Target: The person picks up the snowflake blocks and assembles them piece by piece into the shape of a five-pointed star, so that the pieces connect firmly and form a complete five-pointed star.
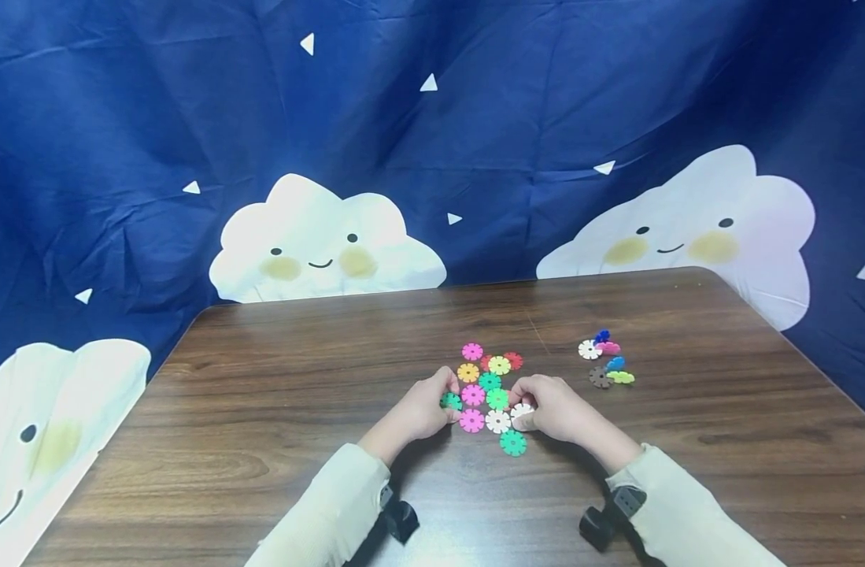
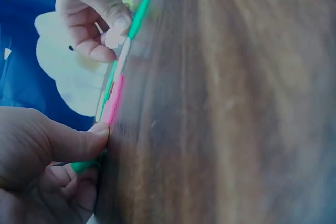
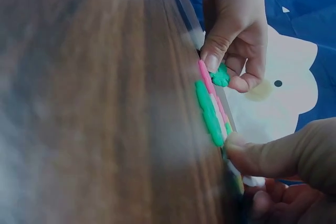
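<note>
Left hand (image 1: 429, 404) pinches a green disc (image 1: 452, 402), right hand (image 1: 556, 407) a white disc (image 1: 522, 410); other discs (image 1: 608, 347) lie nearer the right edge of the table (image 1: 722, 409).

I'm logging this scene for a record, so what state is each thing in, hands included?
Left hand: curled, pinching
Green disc at its fingers: held
Right hand: curled, pinching
White disc at its fingers: held
Nearest pink disc: face up
Lowest green disc: face up
Lime disc: tilted; whether joined to the brown disc, unclear
Backdrop: hanging, creased
</note>
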`<state>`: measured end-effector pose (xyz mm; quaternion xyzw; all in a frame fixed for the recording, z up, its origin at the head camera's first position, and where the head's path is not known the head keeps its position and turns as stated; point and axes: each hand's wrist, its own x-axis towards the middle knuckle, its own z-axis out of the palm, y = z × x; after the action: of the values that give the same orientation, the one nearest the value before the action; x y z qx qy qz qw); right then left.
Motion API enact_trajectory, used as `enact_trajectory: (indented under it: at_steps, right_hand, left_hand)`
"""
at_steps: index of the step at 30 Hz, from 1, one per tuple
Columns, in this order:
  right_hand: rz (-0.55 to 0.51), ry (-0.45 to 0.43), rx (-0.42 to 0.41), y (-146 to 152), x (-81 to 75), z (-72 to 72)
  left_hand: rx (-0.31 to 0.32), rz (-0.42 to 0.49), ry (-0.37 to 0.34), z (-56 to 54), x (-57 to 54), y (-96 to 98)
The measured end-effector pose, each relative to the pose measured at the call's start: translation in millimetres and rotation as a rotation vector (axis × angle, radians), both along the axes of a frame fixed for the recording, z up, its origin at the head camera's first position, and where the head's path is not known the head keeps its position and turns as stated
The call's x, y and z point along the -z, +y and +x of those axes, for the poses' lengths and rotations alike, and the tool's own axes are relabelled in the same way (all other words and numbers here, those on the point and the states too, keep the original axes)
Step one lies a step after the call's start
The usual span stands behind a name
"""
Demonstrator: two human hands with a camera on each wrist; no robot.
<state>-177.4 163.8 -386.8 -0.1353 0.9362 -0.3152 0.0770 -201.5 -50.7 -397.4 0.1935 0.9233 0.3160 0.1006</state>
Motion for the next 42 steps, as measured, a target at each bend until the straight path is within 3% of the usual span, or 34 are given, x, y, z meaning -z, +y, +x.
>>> enact_trajectory:
  at_steps: [7,11,15,18,27,34,42]
  right_hand:
    - [-0.057,0.021,-0.017,3.5,1.2,4.2]
    - [-0.074,0.043,-0.008,5.3,2.7,6.1]
    - [-0.102,0.051,0.004,4.9,3.3,9.9]
    - [-0.154,0.078,0.01,3.1,3.9,11.7]
    - [-0.382,0.194,0.098,-7.9,8.4,14.5]
    - [-0.428,0.296,0.092,-15.6,9.8,18.4]
    - [-0.364,0.394,0.057,-21.8,8.4,21.5]
  left_hand:
    - [-0.045,0.084,0.084,9.2,5.7,-2.0]
    - [-0.136,0.236,0.072,13.9,8.6,0.1]
    - [-0.252,0.504,-0.015,18.8,9.4,3.4]
    - [-0.299,0.666,-0.102,23.0,6.5,6.1]
    - [-0.341,0.932,-0.246,31.4,-1.9,16.1]
    - [-0.357,1.01,-0.275,35.4,-2.2,22.5]
    - [-0.349,1.04,-0.27,37.5,-2.0,27.8]
